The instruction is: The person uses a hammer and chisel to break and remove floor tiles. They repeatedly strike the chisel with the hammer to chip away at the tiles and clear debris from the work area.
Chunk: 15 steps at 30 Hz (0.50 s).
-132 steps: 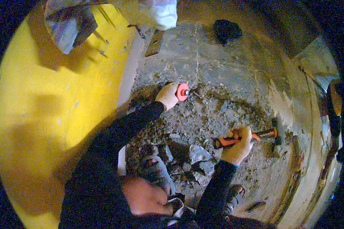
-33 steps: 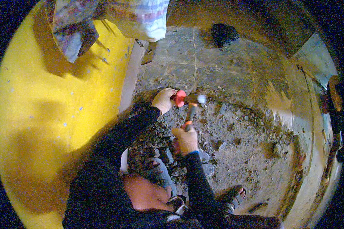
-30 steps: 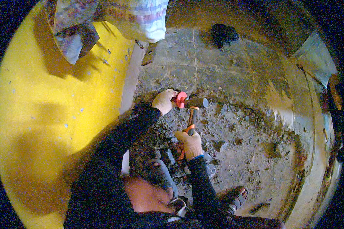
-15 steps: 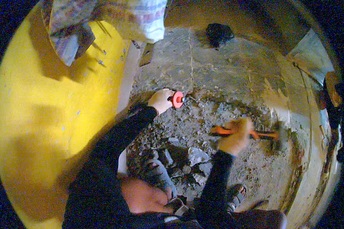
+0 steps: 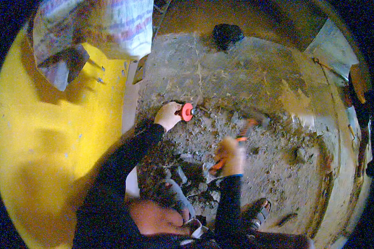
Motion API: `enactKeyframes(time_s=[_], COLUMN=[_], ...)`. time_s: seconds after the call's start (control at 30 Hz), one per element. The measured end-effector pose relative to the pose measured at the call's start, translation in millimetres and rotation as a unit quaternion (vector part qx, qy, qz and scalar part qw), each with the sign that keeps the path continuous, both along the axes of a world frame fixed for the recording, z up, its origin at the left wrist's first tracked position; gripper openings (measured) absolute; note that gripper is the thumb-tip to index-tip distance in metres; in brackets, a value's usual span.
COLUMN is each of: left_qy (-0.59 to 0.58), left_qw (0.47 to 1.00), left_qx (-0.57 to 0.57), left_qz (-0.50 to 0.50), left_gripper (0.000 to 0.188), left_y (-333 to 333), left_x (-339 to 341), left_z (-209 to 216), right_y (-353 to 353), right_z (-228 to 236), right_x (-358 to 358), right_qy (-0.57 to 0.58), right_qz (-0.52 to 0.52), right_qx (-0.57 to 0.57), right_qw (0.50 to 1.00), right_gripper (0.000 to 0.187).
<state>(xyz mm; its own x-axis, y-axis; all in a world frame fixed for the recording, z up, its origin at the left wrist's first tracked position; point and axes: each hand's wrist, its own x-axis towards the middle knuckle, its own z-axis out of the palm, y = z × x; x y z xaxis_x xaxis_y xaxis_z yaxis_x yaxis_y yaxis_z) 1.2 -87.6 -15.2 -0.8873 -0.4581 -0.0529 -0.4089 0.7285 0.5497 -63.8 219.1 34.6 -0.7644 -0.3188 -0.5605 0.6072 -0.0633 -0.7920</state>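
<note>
My left hand (image 5: 168, 115) grips a chisel with a round red hand guard (image 5: 187, 112), its tip set against the broken concrete floor (image 5: 220, 74) near the yellow wall. My right hand (image 5: 230, 155) holds a hammer with an orange handle (image 5: 242, 135); hand and hammer are motion-blurred, with the dark hammer head (image 5: 264, 121) to the right of the chisel and apart from it. Loose grey rubble (image 5: 183, 174) lies between my arms.
A yellow wall (image 5: 50, 157) fills the left. A striped white sack (image 5: 124, 25) hangs at the top left. A dark lump (image 5: 227, 33) sits on the floor at the far side. My sandalled foot (image 5: 259, 216) rests at the lower right, my knee at the bottom.
The hammer struck the chisel about a second ago, swung far out to the right, and now comes back toward the chisel. My left hand has kept the chisel in place.
</note>
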Motion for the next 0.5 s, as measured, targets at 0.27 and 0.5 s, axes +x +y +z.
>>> enactKeyframes(time_s=[0.27,0.5], left_qy=[-0.006,-0.048], left_qw=[0.999,0.994], left_qx=[-0.035,-0.082], left_qz=[-0.014,-0.055], left_gripper=[0.031,0.03], left_y=[-7,1], left_x=[0,-3], left_z=[-5,12], right_y=[-20,-56], right_z=[47,-55], right_x=[-19,82], right_qy=[0.054,-0.145], right_qz=[-0.296,0.141], right_qx=[-0.093,0.007], right_qw=[0.949,0.979], right_gripper=[0.024,0.026])
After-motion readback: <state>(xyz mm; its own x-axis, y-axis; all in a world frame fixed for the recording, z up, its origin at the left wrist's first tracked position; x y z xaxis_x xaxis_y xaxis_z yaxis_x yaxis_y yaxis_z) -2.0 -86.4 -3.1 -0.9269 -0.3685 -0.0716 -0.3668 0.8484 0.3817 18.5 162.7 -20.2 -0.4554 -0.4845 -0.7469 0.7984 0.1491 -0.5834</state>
